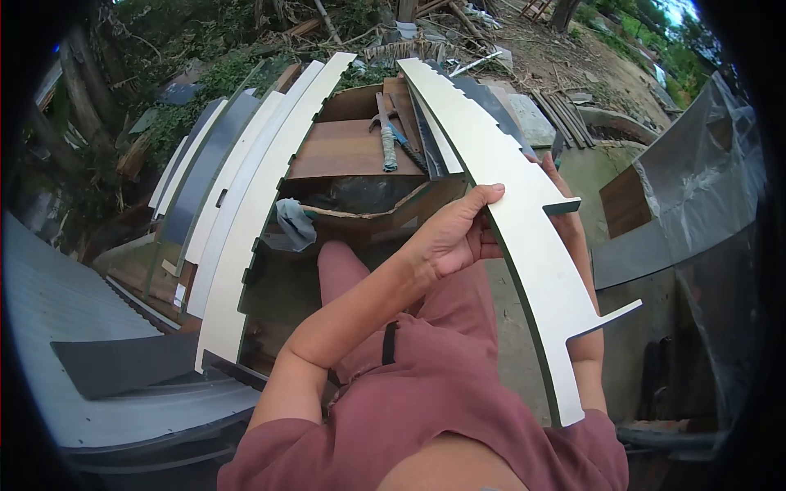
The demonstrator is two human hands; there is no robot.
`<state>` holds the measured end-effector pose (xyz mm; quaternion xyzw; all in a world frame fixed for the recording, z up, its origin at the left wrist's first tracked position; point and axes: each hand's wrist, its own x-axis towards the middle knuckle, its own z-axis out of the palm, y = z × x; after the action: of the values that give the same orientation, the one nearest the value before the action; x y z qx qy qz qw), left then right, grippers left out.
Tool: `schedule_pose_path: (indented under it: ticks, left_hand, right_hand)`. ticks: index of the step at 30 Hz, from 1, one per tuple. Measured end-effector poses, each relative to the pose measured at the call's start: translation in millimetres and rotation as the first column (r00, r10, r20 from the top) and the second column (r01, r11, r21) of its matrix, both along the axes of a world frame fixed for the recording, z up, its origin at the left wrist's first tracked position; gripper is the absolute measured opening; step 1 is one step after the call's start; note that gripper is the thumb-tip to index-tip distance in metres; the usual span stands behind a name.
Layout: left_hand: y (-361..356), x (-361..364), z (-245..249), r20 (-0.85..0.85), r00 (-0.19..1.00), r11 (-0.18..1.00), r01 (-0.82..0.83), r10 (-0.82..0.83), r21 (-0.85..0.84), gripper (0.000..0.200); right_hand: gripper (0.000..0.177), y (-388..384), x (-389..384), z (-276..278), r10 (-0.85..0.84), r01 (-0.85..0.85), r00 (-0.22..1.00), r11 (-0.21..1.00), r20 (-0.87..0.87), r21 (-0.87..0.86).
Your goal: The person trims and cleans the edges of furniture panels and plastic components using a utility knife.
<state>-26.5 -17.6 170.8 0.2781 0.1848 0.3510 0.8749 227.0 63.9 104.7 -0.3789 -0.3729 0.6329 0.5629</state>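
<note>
A long, curved, pale panel with a dark green edge and narrow prongs along its right side slants in front of me. My left hand is closed on its left edge, thumb on the pale face and fingers curled underneath. Mostly behind the panel, my right hand grips near its far right edge; most of its fingers are hidden. On the left, a similar pale notched strip leans beside several other long strips.
A hammer with a wrapped handle lies on a brown wooden board ahead. A grey cloth hangs near my knee. Corrugated sheeting is at left; clear plastic sheeting covers boards at right. Brush and debris lie beyond.
</note>
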Motion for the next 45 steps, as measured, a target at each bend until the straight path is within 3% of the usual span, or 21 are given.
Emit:
schedule_pose_path:
  ticks: [2,4,7,8,11,12,14,17,18,23,26,27,29,31,33,35,38,40,41,42,45]
  left_hand:
    - [1.1,-8.4,5.3,0.085,0.996,1.0,-0.03,0.029,0.008,0.043]
    - [4.7,-20.2,6.4,0.132,0.988,0.997,-0.079,0.078,0.006,0.043]
    - [5.8,-48.4,7.0,0.254,0.958,0.991,-0.126,0.132,-0.038,0.041]
    - [1.2,-65.4,11.6,0.338,0.939,0.996,-0.044,0.067,-0.073,0.043]
    - [-10.2,-113.9,-0.5,0.399,0.914,0.996,-0.044,0.07,-0.073,0.04]
    - [-22.4,-127.6,0.7,0.321,0.932,0.976,-0.114,0.17,-0.186,0.04]
    - [-32.2,-153.5,-22.6,0.183,0.952,0.959,-0.212,0.247,-0.19,0.039]
    - [-55.5,-176.3,-50.4,0.074,0.956,0.931,-0.256,0.284,-0.262,0.038]
    - [-61.7,-181.6,-68.8,0.076,0.953,0.927,-0.263,0.293,-0.266,0.038]
    - [-84.9,-211.4,-131.4,0.221,0.91,0.874,-0.232,0.35,-0.428,0.038]
    - [-89.4,-228.2,-156.0,0.129,0.911,0.827,-0.286,0.391,-0.484,0.038]
    - [-90.6,-231.8,-163.9,0.131,0.902,0.815,-0.3,0.412,-0.496,0.038]
    - [-90.2,-237.5,-177.6,-0.245,0.883,0.798,-0.468,0.401,-0.38,0.042]
    - [-94.8,-235.0,-179.4,-0.354,0.861,0.83,-0.474,0.366,-0.294,0.047]
    - [-98.6,-230.7,-177.7,-0.544,0.79,0.879,-0.441,0.284,-0.181,0.055]
    - [-104.8,-236.2,-206.4,-0.525,0.819,0.876,-0.41,0.231,-0.254,0.054]
    - [-104.0,-234.8,-203.8,-0.545,0.815,0.864,-0.407,0.197,-0.296,0.054]
    - [-107.1,-242.7,-204.7,-0.522,0.81,0.881,-0.426,0.268,-0.209,0.055]
    - [-107.4,-245.2,-204.2,-0.494,0.82,0.88,-0.431,0.29,-0.2,0.054]
    - [-106.1,-247.8,-203.0,-0.501,0.819,0.869,-0.438,0.279,-0.232,0.055]
    - [-101.8,-254.2,-189.4,-0.508,0.824,0.857,-0.433,0.249,-0.281,0.053]
  right_hand:
    - [0.071,5.7,-44.4,25.0,-0.093,0.083,0.991,0.991,-0.092,-0.101]
    - [0.072,-15.4,-95.1,64.3,-0.135,0.135,0.991,0.988,-0.008,0.079]
    - [0.072,18.4,-115.4,65.5,-0.004,0.005,1.0,0.999,-0.029,0.039]
    - [0.068,65.4,-111.8,39.6,0.187,-0.181,0.973,0.982,-0.132,0.061]
    - [0.055,77.5,-160.8,39.5,0.184,-0.184,0.978,0.983,-0.103,0.008]
    - [0.052,73.6,-177.7,39.7,0.153,-0.153,0.987,0.988,-0.045,-0.004]
    - [0.051,59.6,-210.2,32.7,0.172,-0.174,0.98,0.985,0.104,0.013]
    - [0.051,52.6,-236.9,-5.1,0.216,-0.211,0.969,0.976,0.122,-0.057]
    - [0.04,51.1,-242.6,-18.5,0.248,-0.241,0.962,0.968,0.113,-0.069]
    - [0.025,32.6,-282.1,-45.3,0.247,-0.258,0.93,0.966,0.271,0.005]
    - [0.029,24.0,-304.2,-47.2,0.241,-0.25,0.918,0.968,0.316,-0.01]
    - [0.041,24.9,-307.1,-52.6,0.252,-0.268,0.911,0.963,0.326,0.006]
    - [0.048,27.1,-312.7,-62.2,0.257,-0.273,0.9,0.962,0.352,-0.004]
    - [0.064,34.6,-316.0,-75.6,0.226,-0.263,0.882,0.964,0.414,0.034]
    - [0.058,36.2,-319.8,-84.2,0.252,-0.284,0.868,0.959,0.429,0.011]
    - [0.052,32.5,-320.5,-91.4,0.27,-0.292,0.851,0.956,0.45,-0.021]
    - [0.063,31.8,-327.5,-98.1,0.252,-0.265,0.811,0.963,0.529,-0.053]
    - [0.072,36.5,-328.9,-95.0,0.304,-0.351,0.691,0.934,0.655,-0.063]
    - [0.075,48.4,-330.0,-123.6,0.175,-0.355,0.606,0.933,0.776,0.066]
    - [0.072,45.5,-329.3,-105.3,0.238,-0.379,0.6,0.925,0.764,0.009]
    - [0.057,35.4,-320.4,-78.4,0.143,-0.456,0.461,0.885,0.876,0.096]
